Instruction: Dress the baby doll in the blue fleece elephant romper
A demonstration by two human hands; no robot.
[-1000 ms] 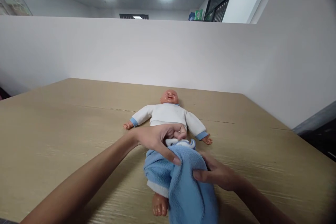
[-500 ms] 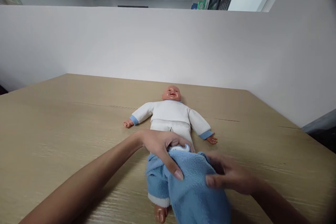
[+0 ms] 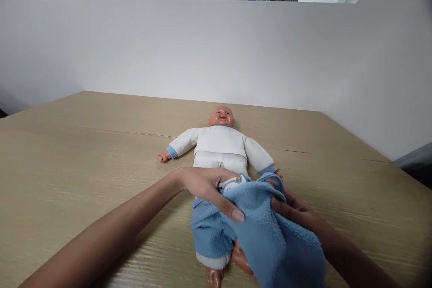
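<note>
Our left hand (image 3: 204, 185) pinches the blue trousers (image 3: 261, 222) on the doll (image 3: 221, 139), near centre; our right hand (image 3: 295, 208), pinching too, has swung cloth right, baring a leg (image 3: 240, 256), seemingly freed.

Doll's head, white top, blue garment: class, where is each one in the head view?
Doll's head (image 3: 221, 117): head view, middle of its front.
White top (image 3: 220, 139): head view, on the chest.
Blue garment (image 3: 259, 227): head view, fabric near its middle.
</note>
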